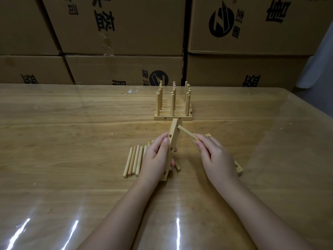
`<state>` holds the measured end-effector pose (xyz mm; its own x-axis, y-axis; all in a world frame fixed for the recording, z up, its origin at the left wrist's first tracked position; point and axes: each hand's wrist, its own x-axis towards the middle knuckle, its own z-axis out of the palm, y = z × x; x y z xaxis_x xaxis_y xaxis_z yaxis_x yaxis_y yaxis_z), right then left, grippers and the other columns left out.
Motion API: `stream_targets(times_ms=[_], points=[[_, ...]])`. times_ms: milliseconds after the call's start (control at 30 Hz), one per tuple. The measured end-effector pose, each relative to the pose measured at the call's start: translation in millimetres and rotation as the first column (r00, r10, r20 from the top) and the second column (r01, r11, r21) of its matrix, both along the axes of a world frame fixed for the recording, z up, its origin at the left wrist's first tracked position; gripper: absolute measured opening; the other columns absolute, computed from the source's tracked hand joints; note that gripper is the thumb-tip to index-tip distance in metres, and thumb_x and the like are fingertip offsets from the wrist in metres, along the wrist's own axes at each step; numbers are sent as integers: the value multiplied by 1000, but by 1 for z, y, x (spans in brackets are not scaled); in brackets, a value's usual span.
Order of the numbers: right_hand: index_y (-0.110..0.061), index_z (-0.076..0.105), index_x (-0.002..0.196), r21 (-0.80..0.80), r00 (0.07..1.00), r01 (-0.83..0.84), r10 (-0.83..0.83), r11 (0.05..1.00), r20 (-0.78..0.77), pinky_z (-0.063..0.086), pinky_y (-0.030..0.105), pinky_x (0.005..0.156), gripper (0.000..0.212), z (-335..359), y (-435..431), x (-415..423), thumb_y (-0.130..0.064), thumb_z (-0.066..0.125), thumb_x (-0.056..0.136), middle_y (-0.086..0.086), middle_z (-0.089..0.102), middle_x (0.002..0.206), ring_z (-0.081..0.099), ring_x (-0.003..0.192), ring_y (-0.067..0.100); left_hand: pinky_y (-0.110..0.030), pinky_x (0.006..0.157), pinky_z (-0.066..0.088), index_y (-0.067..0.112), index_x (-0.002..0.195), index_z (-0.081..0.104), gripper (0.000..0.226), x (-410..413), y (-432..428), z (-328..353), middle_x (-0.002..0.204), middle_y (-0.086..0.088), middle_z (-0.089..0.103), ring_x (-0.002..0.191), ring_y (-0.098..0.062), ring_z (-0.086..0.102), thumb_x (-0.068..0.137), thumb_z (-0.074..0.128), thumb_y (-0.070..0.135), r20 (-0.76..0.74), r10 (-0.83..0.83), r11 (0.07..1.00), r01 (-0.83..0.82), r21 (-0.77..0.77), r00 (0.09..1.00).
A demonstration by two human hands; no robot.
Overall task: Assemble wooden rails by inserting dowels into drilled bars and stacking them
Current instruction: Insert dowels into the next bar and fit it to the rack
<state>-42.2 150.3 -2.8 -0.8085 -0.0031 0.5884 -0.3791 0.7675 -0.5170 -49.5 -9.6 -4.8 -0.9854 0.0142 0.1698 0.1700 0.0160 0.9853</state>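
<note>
Wooden bar (173, 134) mid-frame, tilted up, with the left hand (156, 159) curled round it. Over on the right hand (214, 156), fingers (201, 144) pinch a dowel (185, 133), tip at the top hole. Insertion step, I'd say; next it needs lining up and pushing home.

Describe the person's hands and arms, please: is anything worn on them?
Nothing is worn. The left hand and the right hand have no gloves or rings, and the nails look short. Both forearms are bare down to the picture's bottom edge: no sleeves, watch or bracelet show.
</note>
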Motion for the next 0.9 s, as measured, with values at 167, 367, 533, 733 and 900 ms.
stream_targets(times_ms=[167,367,533,733,900], points=[[-11,67,112,116,989,114,-101,987,-112,33,28,47,25,6,2,4,-8,60,88,7,54,73,51,64,22,-18,46,46,52,102,57,32,0,2,-4,87,-6,66,57,-7,61,99,46,22,-91,54,998,-58,-40,994],[-13,71,105,132,977,171,-150,976,-153,33,27,44,21,7,4,4,-7,64,85,9,50,70,51,65,25,-40,70,55,43,118,59,29,-6,1,-17,87,17,63,79,-18,63,93,46,36,-225,90,970,-137,-202,970],[-11,71,103,125,972,180,-158,976,-173,33,27,45,20,6,4,3,-7,64,85,9,51,71,51,65,25,-45,77,55,27,127,59,36,-4,1,-14,84,24,59,83,-3,59,94,46,33,-290,80,948,-162,-272,954],[-9,70,103,110,969,188,-166,976,-183,30,25,47,21,4,3,3,-4,65,84,8,52,71,48,64,21,-42,74,54,21,129,58,33,-2,2,-12,84,18,57,71,-6,57,98,50,18,-311,42,943,-141,-302,949],[-8,69,105,94,973,168,-150,981,-176,29,23,48,21,2,5,3,-3,64,85,7,52,73,46,65,19,-32,73,52,23,129,59,33,-4,1,-14,85,19,57,72,-2,56,98,49,18,-303,36,942,-134,-309,952]])
